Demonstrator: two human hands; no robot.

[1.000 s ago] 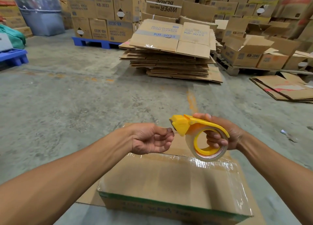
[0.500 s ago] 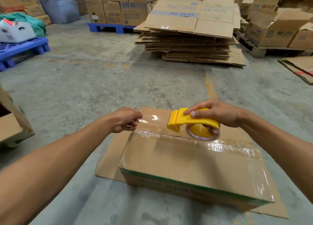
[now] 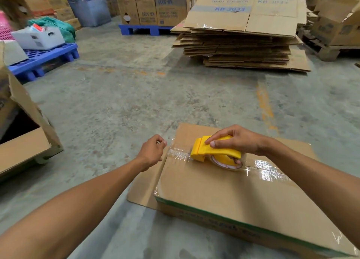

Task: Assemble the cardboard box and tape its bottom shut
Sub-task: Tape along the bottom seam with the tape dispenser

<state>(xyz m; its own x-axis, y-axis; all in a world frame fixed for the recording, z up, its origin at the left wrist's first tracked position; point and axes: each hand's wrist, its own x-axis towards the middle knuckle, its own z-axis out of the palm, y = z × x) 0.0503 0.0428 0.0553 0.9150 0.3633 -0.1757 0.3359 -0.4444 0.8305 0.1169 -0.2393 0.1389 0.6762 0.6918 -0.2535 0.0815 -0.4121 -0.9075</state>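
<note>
A brown cardboard box [image 3: 224, 190] lies on a flat cardboard sheet [image 3: 144, 186] on the floor, its closed flaps facing up. Shiny clear tape [image 3: 268, 171] runs along the centre seam. My right hand [image 3: 239, 140] grips a yellow tape dispenser [image 3: 212, 151] pressed on the seam near the box's left end. My left hand [image 3: 153, 151] pinches the loose tape end [image 3: 178, 153] at the box's left edge, fingers closed on it.
A tall stack of flattened cartons [image 3: 241, 38] lies ahead on the concrete floor. An open carton [image 3: 23, 134] stands at the left. Blue pallets [image 3: 44, 60] and stacked boxes [image 3: 155, 9] line the back. Open boxes [image 3: 339, 25] sit far right.
The dispenser came down from mid-air onto the box seam. My left hand drew the tape end out to the box's left edge. My view tilted down and closer.
</note>
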